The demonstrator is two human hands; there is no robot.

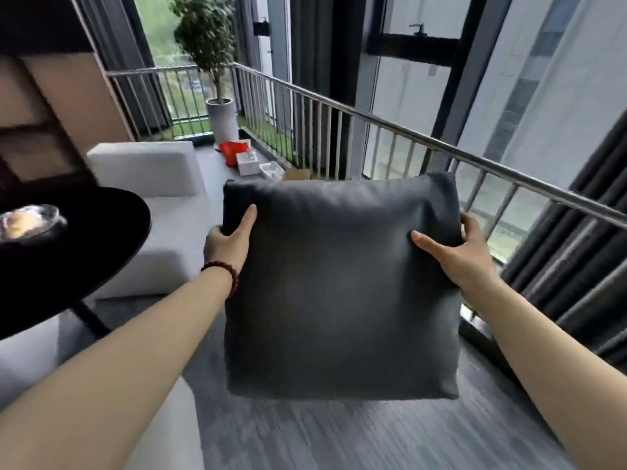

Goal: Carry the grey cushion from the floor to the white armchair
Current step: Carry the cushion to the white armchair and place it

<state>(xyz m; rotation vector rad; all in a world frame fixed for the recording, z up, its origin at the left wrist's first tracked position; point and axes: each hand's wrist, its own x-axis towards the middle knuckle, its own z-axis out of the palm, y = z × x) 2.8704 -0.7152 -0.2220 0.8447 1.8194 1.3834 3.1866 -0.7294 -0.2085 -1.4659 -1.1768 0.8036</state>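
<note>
- Cushion (339,286), grey, held upright in mid-air above the floor, left hand (228,244) and right hand (463,254) pinching its opposite side edges.
- White armchair (152,212) sits ahead to the left.
- Risk: black round table (84,252), near the left arm, could get bumped.
- Risk: thumb-and-finger hold might slip on the soft fabric.

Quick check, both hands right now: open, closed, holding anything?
Left hand: closed on the grey cushion, gripping its left edge.
Right hand: closed on the same cushion, gripping its right edge.
</note>
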